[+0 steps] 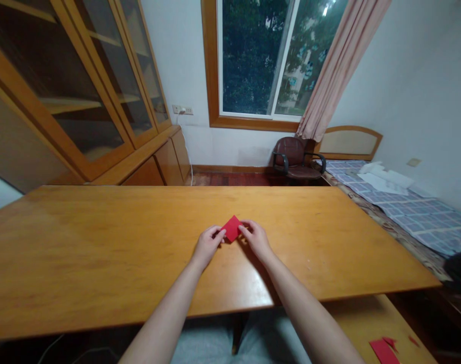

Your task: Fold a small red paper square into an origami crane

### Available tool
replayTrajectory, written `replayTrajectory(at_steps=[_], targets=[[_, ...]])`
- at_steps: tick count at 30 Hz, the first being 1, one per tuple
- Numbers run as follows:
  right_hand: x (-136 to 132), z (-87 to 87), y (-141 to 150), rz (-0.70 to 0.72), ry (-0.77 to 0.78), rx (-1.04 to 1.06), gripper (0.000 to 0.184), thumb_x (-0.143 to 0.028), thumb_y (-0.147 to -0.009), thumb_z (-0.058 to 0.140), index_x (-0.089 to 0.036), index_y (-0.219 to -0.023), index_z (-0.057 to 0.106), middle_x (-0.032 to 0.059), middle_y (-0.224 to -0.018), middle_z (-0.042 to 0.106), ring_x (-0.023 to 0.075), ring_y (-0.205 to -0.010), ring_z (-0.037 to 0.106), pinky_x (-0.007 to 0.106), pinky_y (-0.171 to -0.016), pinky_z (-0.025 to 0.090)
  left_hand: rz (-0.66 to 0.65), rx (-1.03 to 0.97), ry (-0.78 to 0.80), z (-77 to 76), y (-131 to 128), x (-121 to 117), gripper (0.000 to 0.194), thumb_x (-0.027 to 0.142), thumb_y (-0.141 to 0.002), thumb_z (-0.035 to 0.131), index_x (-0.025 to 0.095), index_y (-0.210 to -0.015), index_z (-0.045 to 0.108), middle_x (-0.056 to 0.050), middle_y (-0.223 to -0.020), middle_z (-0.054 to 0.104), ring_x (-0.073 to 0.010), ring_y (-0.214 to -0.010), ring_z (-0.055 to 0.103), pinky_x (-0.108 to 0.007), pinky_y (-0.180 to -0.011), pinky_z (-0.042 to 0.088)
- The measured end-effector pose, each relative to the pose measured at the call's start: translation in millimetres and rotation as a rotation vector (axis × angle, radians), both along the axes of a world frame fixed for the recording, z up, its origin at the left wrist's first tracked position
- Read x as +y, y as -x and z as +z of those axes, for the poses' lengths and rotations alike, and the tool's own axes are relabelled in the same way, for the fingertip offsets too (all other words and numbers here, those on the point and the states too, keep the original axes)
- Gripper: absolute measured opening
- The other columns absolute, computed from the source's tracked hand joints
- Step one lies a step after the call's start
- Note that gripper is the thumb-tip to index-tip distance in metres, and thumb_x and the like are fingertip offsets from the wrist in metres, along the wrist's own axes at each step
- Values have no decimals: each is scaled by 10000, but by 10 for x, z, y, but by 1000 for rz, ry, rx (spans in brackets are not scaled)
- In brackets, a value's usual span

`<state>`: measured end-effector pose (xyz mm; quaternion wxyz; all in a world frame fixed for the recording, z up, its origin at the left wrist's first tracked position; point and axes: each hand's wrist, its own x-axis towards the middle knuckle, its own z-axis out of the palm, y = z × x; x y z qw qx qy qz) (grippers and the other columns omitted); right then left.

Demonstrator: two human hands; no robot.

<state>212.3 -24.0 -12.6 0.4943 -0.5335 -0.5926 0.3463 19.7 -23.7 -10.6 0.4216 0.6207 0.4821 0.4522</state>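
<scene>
A small red piece of paper (232,228), diamond-shaped from this angle, is held just over the middle of the wooden table. My left hand (209,243) pinches its left corner between thumb and fingers. On the opposite corner, my right hand (256,237) has its thumb on top and its fingers behind the sheet. Whether the paper is folded in layers I cannot tell.
The wooden table (101,253) spans the view. On a lower surface (351,318) at the bottom right lie more red paper pieces (384,351). Beyond stand a glass-door cabinet (120,121), a brown armchair (293,156) and a bed (405,212) with white sheets on it.
</scene>
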Motion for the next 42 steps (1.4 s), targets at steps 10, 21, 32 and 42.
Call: replayTrajectory(at_steps=[10, 21, 32, 42], targets=[[-90, -102, 63, -36, 4, 120, 246, -367, -822, 632, -177, -965, 693, 44, -815, 713, 167, -680, 629, 261, -612, 509, 88, 101, -80, 25, 9, -1, 274, 415, -846, 557, 172, -758, 651, -7, -657, 614, -136, -584, 561, -228, -567, 436], [-92, -80, 74, -54, 4, 79, 268, -322, -818, 602, -174, -1030, 670, 38, -818, 694, 142, -635, 612, 238, -569, 492, 361, -311, 219, 44, 437, 173, 356, 478, -664, 654, 144, -778, 611, -20, -610, 643, -107, -498, 543, -191, -481, 388], [-109, -87, 36, -11, -55, -114, 221, -311, -854, 568, -187, -984, 696, 67, -884, 713, 174, -727, 637, 298, -692, 528, 678, -293, 398, 269, 1723, 76, 76, 187, -716, 596, 116, -729, 571, -47, -584, 669, -102, -467, 609, -161, -466, 466], [-126, -66, 59, 22, -97, -201, 191, -280, -867, 556, -186, -943, 704, 71, -909, 727, 193, -828, 658, 329, -801, 517, 739, -363, 357, 155, 1914, -22, 91, 107, -804, 546, 122, -715, 539, -49, -596, 648, -121, -542, 679, -175, -561, 562]])
